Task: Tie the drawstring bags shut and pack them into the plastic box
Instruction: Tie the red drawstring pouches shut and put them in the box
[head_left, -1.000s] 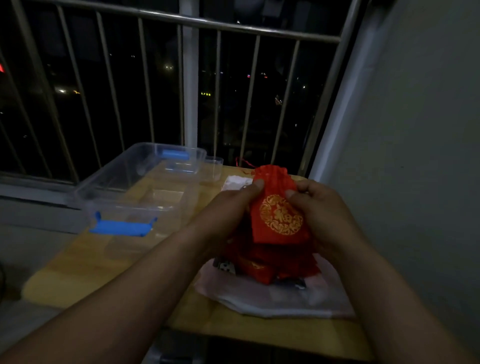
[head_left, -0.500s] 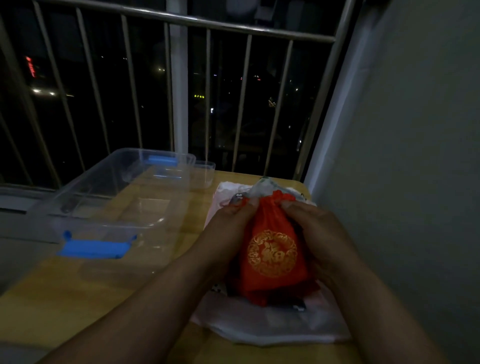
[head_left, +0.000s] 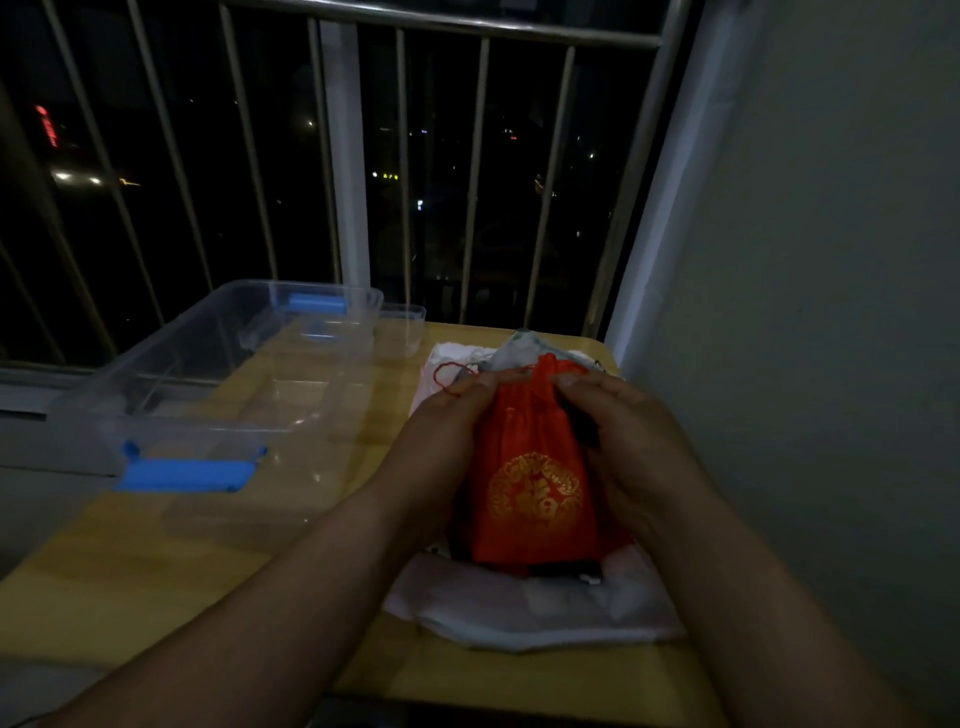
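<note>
- red drawstring bag (head_left: 519, 415): gold round emblem (head_left: 535, 493) w/ character-like motif, too blurred to read
- red lit sign (head_left: 47, 124) outside, far left: illegible
- nothing legible anywhere

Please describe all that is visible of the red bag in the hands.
The red drawstring bag looks like cloth, with a round gold emblem on its front. It is upright, its neck gathered into pleats. The left hand and the right hand pinch the neck from either side. A thin red cord loops out at its left.
</note>
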